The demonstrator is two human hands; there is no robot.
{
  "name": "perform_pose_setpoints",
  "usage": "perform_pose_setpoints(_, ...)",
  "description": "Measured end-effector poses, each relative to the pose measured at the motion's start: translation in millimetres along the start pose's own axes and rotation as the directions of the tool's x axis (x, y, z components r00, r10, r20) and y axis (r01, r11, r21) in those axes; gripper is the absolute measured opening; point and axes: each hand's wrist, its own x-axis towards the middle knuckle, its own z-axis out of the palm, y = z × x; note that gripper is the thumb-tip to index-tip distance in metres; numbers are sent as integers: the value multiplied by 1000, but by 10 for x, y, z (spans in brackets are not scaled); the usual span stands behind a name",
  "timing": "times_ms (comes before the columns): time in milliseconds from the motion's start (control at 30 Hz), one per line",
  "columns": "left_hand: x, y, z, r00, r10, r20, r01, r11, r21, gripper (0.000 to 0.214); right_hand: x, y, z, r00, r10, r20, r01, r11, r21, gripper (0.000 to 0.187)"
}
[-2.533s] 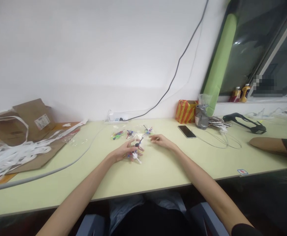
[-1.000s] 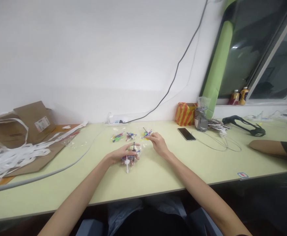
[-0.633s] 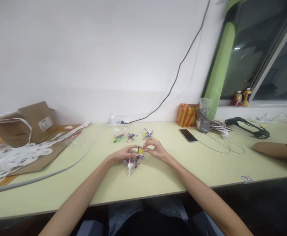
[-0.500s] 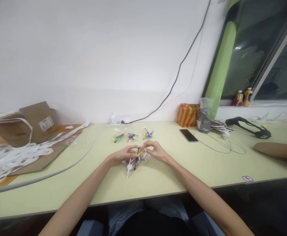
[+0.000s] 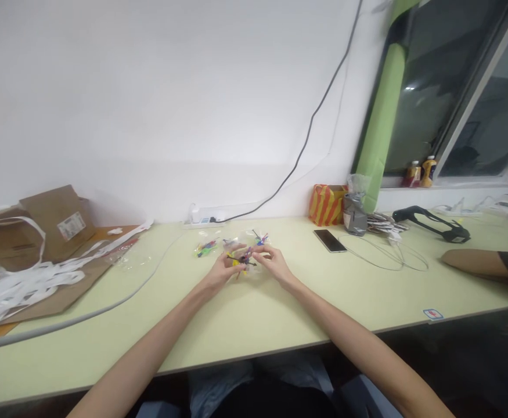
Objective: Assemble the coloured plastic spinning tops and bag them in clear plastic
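A clear plastic bag of small coloured pieces (image 5: 245, 261), with yellow, black and purple among them, is between my hands just above or on the table. My left hand (image 5: 221, 274) grips the bag's left side, thumb in front and fingers behind. At its right side my right hand (image 5: 275, 264) has its bent fingertips on the bag. Close behind lie similar clear bags: one with red, blue and green pieces (image 5: 207, 248) at the left, one with green, blue and red pieces (image 5: 261, 238) at the right. A third bag (image 5: 231, 241) is partly hidden by my fingers.
A phone (image 5: 330, 240) with a cable, a striped bag (image 5: 325, 204) and a black frame-like object (image 5: 432, 223) are to the right. Another person's forearm (image 5: 475, 264) rests at the right edge. Cardboard (image 5: 53, 223), white strips (image 5: 31, 284) and a grey cable (image 5: 118, 301) occupy the left.
Both hands have moved the bag slightly away from me, toward the other bags. A white piece that pointed toward me no longer shows. The view has shifted a little.
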Motion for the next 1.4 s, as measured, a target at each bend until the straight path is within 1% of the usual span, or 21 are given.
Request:
perform_pose_setpoints(67, 18, 13, 49, 1000, -3, -18, 5, 993, 116, 63, -1, 39, 20, 998, 27, -64, -25, 999, 32, 38)
perform_pose_setpoints(133, 67, 0, 90, 999, 9, -37, -3, 986, 168, 53, 8, 59, 11, 990, 34, -133, -30, 999, 37, 40)
perform_pose_setpoints(200, 144, -46, 122, 999, 23, -44, -17, 990, 143, 51, 26, 63, -18, 984, 30, -178, -22, 999, 45, 40)
perform_pose_setpoints(300, 274, -154, 162, 998, 22, -66, -17, 996, 85, 61, 59, 63, -58, 976, 27, -214, -10, 997, 80, 42)
perform_pose_setpoints(367, 351, -225, 188, 995, 17, -103, -12, 999, 48, 67, 77, 75, -74, 974, 33, -224, -9, 994, 107, 45)
perform_pose_setpoints(433, 418, -273, 214, 991, 11, -137, -8, 1000, 24, 69, 90, 101, -86, 971, 49, -234, -18, 991, 132, 44)
perform_pose_setpoints(500, 475, -295, 235, 985, 15, -170, -12, 1000, 19, 67, 100, 141, -100, 968, 70, -242, -33, 988, 153, 43)
perform_pose_setpoints(600, 525, -307, 244, 971, 41, -234, -34, 999, 35, 59, 114, 224, -116, 961, 117, -252, -70, 980, 188, 47)
perform_pose_setpoints(700, 504, -335, 216, 955, 56, -292, -41, 997, 58, 54, 121, 331, -113, 947, 185, -263, -128, 967, 220, 53)
perform_pose_setpoints(800, 425, -376, 158, 941, 51, -336, -24, 996, 85, 51, 124, 424, -94, 934, 245, -260, -183, 953, 242, 53)
perform_pose_setpoints(933, 337, -385, 86, 927, 48, -372, -8, 994, 108, 51, 143, 437, -98, 945, 257, -201, -196, 940, 278, 53)
perform_pose_setpoints(1000, 324, -363, 72, 926, 46, -374, -5, 994, 112, 52, 155, 397, -115, 959, 235, -157, -181, 938, 297, 53)
perform_pose_setpoints(1100, 322, -319, 83, 938, 35, -346, 3, 994, 108, 51, 159, 340, -134, 977, 182, -110, -142, 943, 302, 52)
perform_pose_setpoints(1167, 314, -293, 106, 949, 23, -313, 9, 995, 99, 54, 152, 327, -136, 982, 153, -110, -116, 949, 292, 47)
perform_pose_setpoints(1267, 288, -269, 146, 967, 3, -254, 17, 997, 78, 62, 141, 333, -143, 982, 133, -134, -91, 955, 282, 41)
perform_pose_setpoints(1400, 264, -269, 176, 980, -14, -200, 25, 998, 52, 75, 134, 302, -174, 985, 106, -139, -64, 958, 279, 52)
